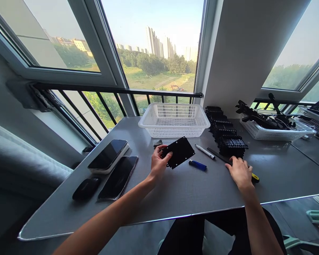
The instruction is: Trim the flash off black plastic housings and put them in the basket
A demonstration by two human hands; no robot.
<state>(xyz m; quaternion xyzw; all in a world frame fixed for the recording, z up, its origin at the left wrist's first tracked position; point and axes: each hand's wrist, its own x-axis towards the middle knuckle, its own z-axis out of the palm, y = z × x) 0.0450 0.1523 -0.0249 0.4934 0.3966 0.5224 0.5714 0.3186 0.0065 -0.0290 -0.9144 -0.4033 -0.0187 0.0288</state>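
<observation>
A flat black plate (pixel 180 153) with small holes near its edges is held at its left side by my left hand (pixel 161 161), tilted above the grey table. Over on the right, my right hand (pixel 240 172) lies on a long tool with a black front part (pixel 218 154) and a yellow-and-black end (pixel 255 178). The palm hides the tool's middle, and how firmly the fingers hold it is unclear. Between my hands are a blue lighter (pixel 198 165) and a white marker (pixel 205 152). A small dark lump (pixel 157 143) sits behind my left hand.
An empty white basket (pixel 174 132) stands at the back, beside stacked black parts (pixel 225 132). Farther right, another white basket (pixel 279 134) holds black pieces and cables. Phones (pixel 118 179), a box-like stack (pixel 107 156) and a black mouse (pixel 86 188) lie left on the table (pixel 175 202).
</observation>
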